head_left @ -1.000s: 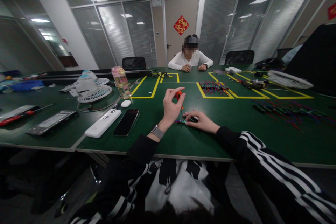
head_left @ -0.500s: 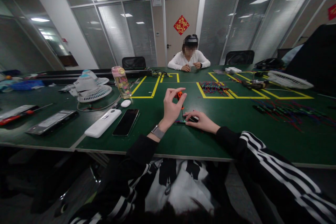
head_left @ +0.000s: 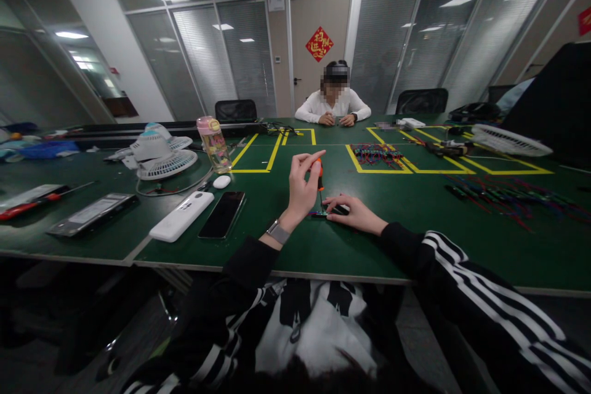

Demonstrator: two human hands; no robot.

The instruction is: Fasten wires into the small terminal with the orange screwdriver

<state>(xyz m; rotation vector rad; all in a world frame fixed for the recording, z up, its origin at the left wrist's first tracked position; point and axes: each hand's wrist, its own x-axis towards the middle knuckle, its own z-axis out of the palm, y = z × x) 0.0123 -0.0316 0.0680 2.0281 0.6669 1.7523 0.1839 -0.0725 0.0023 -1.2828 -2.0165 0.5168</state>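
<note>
One screwdriver, red sign "招财进宝"

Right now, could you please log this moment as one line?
left hand: holding upright screwdriver | right hand: at small board | phone: on table

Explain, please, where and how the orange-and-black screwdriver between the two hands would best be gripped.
I'd take the screwdriver by its handle, coming from the upper left, where the left hand is: it stands nearly upright, so the thick handle is on top and the thin shaft points down at the small part, while the right hand occupies the lower right.
</note>
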